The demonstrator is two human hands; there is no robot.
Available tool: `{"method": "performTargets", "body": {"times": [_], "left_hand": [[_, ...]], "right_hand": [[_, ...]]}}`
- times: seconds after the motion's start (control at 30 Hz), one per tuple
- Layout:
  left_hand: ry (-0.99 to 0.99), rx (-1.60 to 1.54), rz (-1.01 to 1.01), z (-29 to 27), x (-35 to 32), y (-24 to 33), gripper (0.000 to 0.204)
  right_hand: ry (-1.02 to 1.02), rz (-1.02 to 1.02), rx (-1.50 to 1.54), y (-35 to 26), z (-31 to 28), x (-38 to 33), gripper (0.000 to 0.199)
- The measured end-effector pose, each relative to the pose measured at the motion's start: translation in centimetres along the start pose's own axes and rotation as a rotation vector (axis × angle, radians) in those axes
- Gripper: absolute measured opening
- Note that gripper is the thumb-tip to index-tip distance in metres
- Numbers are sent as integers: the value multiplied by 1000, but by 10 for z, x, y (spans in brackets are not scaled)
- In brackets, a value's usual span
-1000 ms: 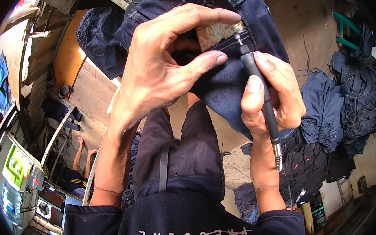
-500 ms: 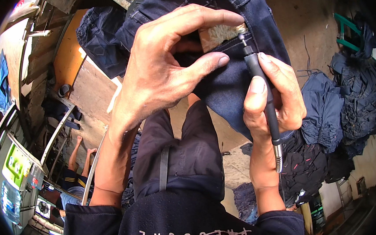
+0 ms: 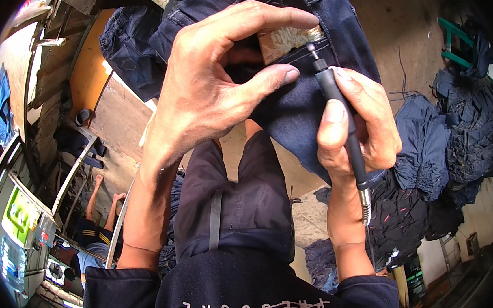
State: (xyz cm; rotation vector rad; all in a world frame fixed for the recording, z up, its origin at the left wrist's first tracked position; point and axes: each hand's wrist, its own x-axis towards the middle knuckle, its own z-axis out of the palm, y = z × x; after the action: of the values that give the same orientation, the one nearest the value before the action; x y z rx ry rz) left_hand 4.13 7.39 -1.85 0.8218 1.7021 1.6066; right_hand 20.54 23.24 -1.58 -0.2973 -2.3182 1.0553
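My left hand (image 3: 211,87) pinches a fold of dark blue jeans (image 3: 296,106), thumb and forefinger stretching the cloth around a frayed, pale worn patch (image 3: 287,38). My right hand (image 3: 355,128) grips a black pen-like rotary tool (image 3: 342,115) with a flexible metal shaft running down past my wrist. The tool's small tip touches the edge of the frayed patch. The jeans hang over my dark-trousered legs (image 3: 243,200).
Heaps of dark jeans (image 3: 438,151) lie on the concrete floor at the right. More dark denim (image 3: 127,46) rests on an orange surface at the upper left. Another person's bare legs (image 3: 100,206) show at the lower left beside metal rails and a green object (image 3: 18,217).
The hands, tool and jeans hold nearly the same position; the tool tip stays at the frayed patch with only slight shifts.
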Motion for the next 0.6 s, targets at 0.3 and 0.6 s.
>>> {"method": "performTargets", "body": {"times": [0.3, 0.6], "left_hand": [[-48, -268, -131, -12, -2, 5, 46], [-21, -263, -198, -4, -5, 13, 60]], "right_hand": [[113, -85, 200, 16, -7, -13, 34], [-12, -62, 72, 4, -7, -1, 30]]}}
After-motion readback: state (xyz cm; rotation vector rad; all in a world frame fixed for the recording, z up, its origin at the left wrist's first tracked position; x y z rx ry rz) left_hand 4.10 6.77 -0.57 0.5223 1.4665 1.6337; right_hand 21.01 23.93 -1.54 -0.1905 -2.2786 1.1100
